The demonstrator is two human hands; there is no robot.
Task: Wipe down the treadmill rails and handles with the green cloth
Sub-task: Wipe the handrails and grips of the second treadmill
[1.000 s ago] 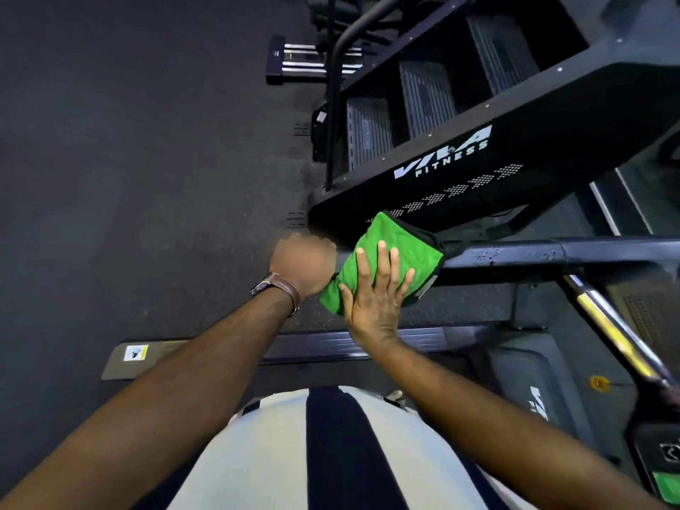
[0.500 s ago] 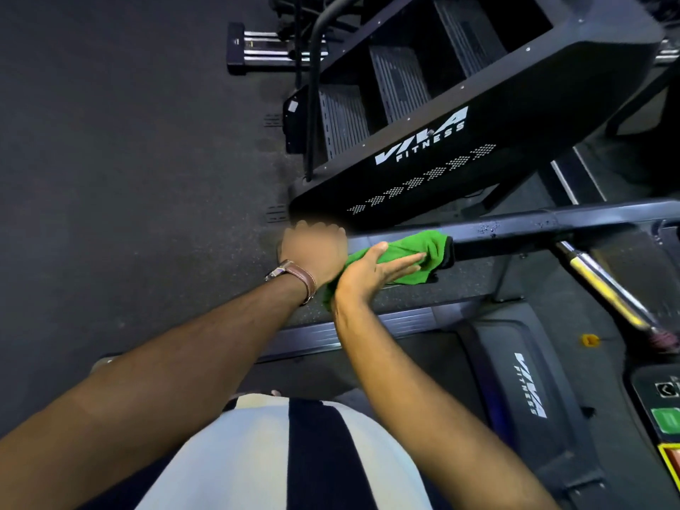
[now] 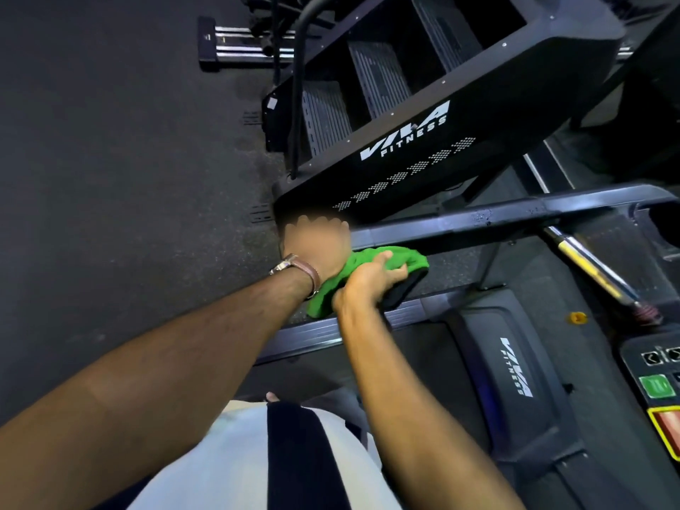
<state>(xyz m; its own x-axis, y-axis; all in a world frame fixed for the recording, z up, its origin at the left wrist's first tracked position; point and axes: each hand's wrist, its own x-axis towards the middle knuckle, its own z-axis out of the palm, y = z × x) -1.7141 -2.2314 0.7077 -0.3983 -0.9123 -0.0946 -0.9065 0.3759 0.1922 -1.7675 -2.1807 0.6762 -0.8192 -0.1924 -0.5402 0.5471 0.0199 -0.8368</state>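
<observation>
Gripping green cloth (image 3: 390, 256) in right hand (image 3: 368, 287), fingers (image 3: 399, 277) curled round it, against the near side of the rail (image 3: 496, 219), likely for rubbing pressure. At cloth's 9 o'clock, left hand (image 3: 316, 248), seemingly bracing; blurred, finger state impossible to tell.

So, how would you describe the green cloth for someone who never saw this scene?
Find the black stair machine lettered VIVA FITNESS; the dark treadmill handrail runs below it. At the rail's free end the right hand grips the green cloth. It is crumpled fabric, unlike the flat green button on the console.
</observation>
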